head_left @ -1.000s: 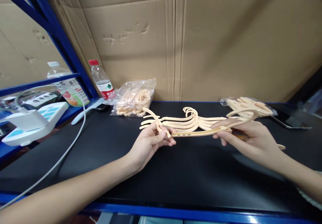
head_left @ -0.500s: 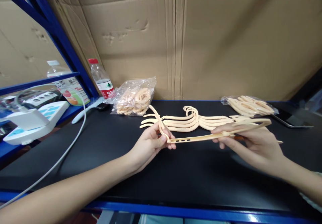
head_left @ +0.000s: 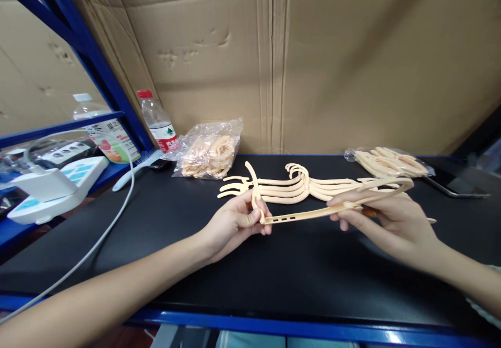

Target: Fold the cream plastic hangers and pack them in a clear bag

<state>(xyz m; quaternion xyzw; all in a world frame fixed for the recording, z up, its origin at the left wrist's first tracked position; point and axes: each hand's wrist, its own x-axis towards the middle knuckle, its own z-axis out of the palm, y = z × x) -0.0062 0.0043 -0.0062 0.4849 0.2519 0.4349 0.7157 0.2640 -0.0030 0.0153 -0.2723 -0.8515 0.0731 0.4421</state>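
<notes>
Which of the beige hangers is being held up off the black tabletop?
The slotted hanger, nearest the camera: the left hand and right hand hold it. The row of hangers behind lies on the tabletop.

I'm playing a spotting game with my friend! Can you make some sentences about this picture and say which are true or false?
1. The left hand and right hand hold a slotted beige strip between them. True.
2. The bottle with the red cap is lying flat. False: it stands up.
3. The hangers on the table are blue. False: they are beige.
4. The left bag and right bag are see-through. True.
</notes>
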